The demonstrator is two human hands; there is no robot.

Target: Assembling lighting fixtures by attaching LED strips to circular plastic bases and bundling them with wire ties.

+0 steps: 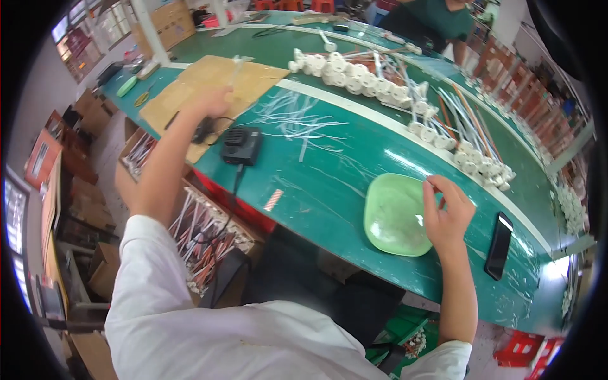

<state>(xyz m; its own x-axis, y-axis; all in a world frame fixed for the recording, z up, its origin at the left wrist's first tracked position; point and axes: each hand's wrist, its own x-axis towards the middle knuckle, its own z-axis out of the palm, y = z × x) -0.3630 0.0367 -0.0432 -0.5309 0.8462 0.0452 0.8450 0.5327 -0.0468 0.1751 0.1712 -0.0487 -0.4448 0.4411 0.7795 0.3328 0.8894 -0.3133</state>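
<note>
With a thin white wire [235, 68] pinched in the left hand [212, 101] over the cardboard [190, 82], and the right hand [447, 212], fingertips pinched, at the green dish [392, 215], the wire could be dropped.

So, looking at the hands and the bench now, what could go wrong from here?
The black phone lies close to the table's near edge, beside the right hand; a forearm sweep might knock it off. The left hand is raised with a thin white piece above the cardboard sheet, so its grip could slip and drop it. The black box's cable hangs over the edge and might snag.
</note>
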